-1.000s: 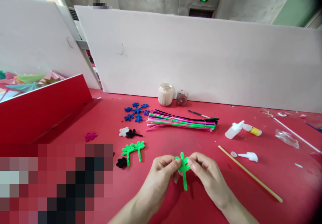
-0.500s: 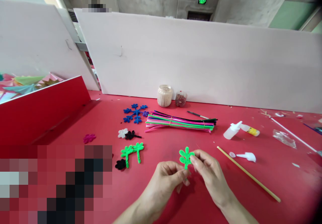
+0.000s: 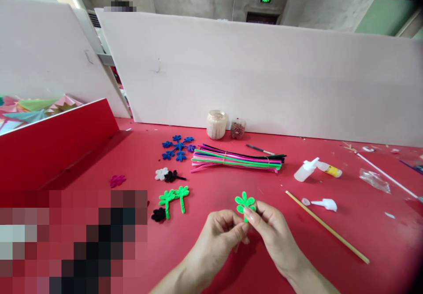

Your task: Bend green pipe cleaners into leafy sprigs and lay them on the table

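Note:
A bright green pipe-cleaner flower [image 3: 245, 200] with looped petals stands upright between my hands, above the red table. My left hand [image 3: 222, 237] is closed in a pinch on the lower end of its stem. With thumb and fingers, my right hand [image 3: 271, 224] grips the flower just below the petals, hiding its centre. To the left lie two similar green pipe-cleaner flowers [image 3: 168, 198] with twisted stems, beside a black flower [image 3: 158, 215]. Beyond them a white flower [image 3: 161, 174] touches a black stemmed one [image 3: 171, 176].
A bundle of pipe cleaners [image 3: 238, 159] lies ahead, near a blue snowflake shape [image 3: 179, 146] and a glass jar [image 3: 216, 125]. On the right are a glue bottle [image 3: 306, 170], a white nozzle cap [image 3: 327, 204] and a wooden stick [image 3: 327, 227]. A white board [image 3: 264, 78] stands behind.
My right thumb and fingers have shifted from a side petal down to the flower's centre and stem top. The left hand keeps its pinch in nearly the same place.

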